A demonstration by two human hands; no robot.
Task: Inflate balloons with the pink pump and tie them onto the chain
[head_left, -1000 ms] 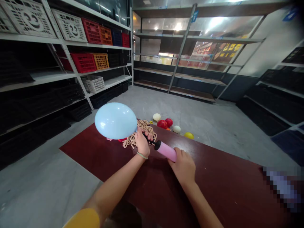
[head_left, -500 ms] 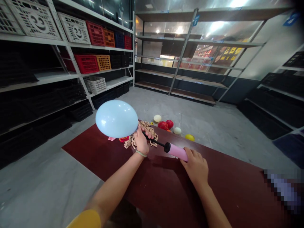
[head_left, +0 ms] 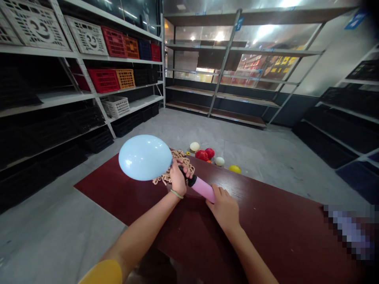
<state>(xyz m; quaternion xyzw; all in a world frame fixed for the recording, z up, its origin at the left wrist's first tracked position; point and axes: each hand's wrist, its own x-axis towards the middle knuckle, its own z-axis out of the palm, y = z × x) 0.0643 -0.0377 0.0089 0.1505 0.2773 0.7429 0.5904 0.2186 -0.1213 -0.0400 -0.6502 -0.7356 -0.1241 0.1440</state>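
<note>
Has a light-blue balloon (head_left: 145, 157) left of the pink pump (head_left: 203, 189), over the dark red table (head_left: 100, 183). Shows tangled beige cord (head_left: 180, 156) just beyond the pump's left end. Clamps the left hand (head_left: 179, 181) round that black end, close against the balloon; wraps the right hand (head_left: 225, 207) round the pump's pink right end.

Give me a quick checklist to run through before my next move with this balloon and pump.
1. Left hand closed around the black end of the pink pump: ok.
2. Right hand gripping the pump's pink barrel: ok.
3. Light blue balloon rounded out, no tear visible: ok.
4. Balloon's neck seated on the pump: cannot tell, fingers hide it.
5. Tan tangle clear of the left hand: cannot tell, they overlap in view.
</note>
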